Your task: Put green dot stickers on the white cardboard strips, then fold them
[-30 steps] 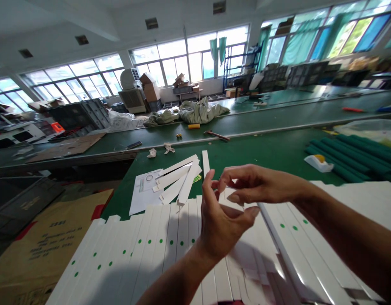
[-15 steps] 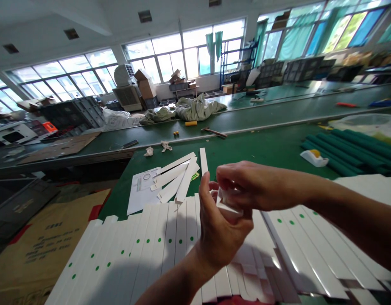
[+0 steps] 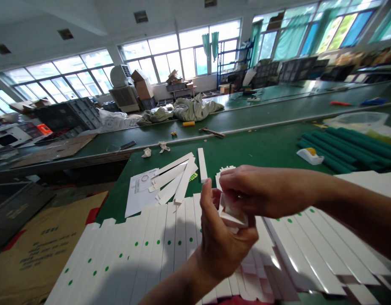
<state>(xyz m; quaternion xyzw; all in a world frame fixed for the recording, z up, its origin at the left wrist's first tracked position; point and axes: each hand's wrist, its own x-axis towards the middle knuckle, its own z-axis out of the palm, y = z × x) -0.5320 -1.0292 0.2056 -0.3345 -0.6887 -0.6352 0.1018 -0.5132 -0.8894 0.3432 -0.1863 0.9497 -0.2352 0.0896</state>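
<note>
A white strip folded into a small square sleeve (image 3: pixel 232 214) sits between my hands, its notched edge rising at the top. My left hand (image 3: pixel 225 241) cups it from below with the thumb up along its side. My right hand (image 3: pixel 255 190) pinches it from above and behind. A stack of white strips with green dots (image 3: pixel 157 250) fans out under my hands. Several loose strips (image 3: pixel 176 180) lie on a printed paper sheet (image 3: pixel 140 192), and a single strip (image 3: pixel 202 165) lies beyond them.
The green-topped workbench (image 3: pixel 246 146) carries a white tape dispenser (image 3: pixel 310 156) and green foam rolls (image 3: pixel 342 148). A cardboard sheet (image 3: pixel 39 241) lies left of the bench. Further green benches hold scraps, a hammer (image 3: pixel 212 132) and bagged sacks (image 3: pixel 195 109).
The strip has gone from a loose bend to a closed square sleeve. My right fingers have closed over it, and both hands have shifted slightly lower in view.
</note>
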